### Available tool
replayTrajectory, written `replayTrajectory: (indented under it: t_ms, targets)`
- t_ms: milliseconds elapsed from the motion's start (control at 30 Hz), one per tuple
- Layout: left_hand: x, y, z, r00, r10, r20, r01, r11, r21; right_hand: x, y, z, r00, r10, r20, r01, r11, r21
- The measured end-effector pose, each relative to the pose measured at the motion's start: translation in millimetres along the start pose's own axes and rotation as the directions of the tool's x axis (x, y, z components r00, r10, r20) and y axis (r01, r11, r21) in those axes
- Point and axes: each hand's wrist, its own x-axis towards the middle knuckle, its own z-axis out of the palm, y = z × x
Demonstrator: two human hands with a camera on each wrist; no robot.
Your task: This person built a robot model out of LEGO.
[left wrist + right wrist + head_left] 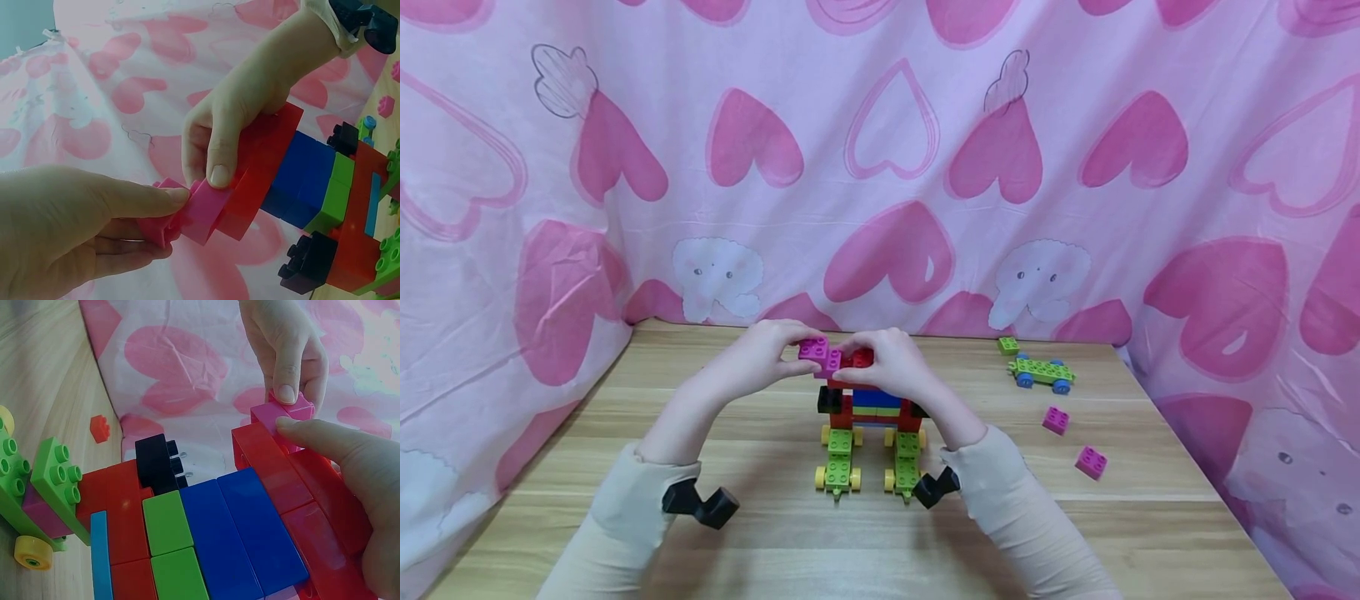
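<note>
A toy building-brick figure stands on two green wheeled bases [838,472] with yellow wheels. Above them are red bricks, black bricks [307,262] at the sides, green bricks [169,525] and blue bricks [250,531]. Red bricks [259,169] form its top, with a pink brick [206,209] at their left end. My left hand [767,354] pinches another pink brick [813,347] between thumb and fingers, against the first one's outer side. Over the red top, my right hand [891,358] grips the inner pink brick, thumb on its face; its fingers are partly hidden.
On the right of the table lie a green wheeled base with blue wheels [1041,372], a small green brick [1008,345] and two loose pink bricks [1056,420]. A heart-patterned pink curtain [891,250] hangs behind and at both sides.
</note>
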Motion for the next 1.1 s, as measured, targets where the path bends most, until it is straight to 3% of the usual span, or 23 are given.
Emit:
replayTrajectory:
  t_ms: [567, 867, 1100]
  targets:
    - [-4.0, -2.3, 5.5, 0.999, 0.007, -0.047, -0.008, 0.999, -0.032, -0.8, 0.4, 0.4, 1.000, 0.011, 0.001, -0.011, 1.000, 0.005]
    - [-4.3, -2.7, 6.7, 1.000, -0.001, -0.026, 0.001, 1.000, -0.013, -1.6, -0.7, -0.9, 1.000, 0.014, 0.005, -0.014, 1.000, 0.008]
    - [-4.5, -6.1, 8.9, 1.000, -0.017, -0.007, 0.016, 0.998, -0.066, -0.6, -0.2, -0.9, 1.000, 0.000, 0.008, 0.000, 1.000, -0.011]
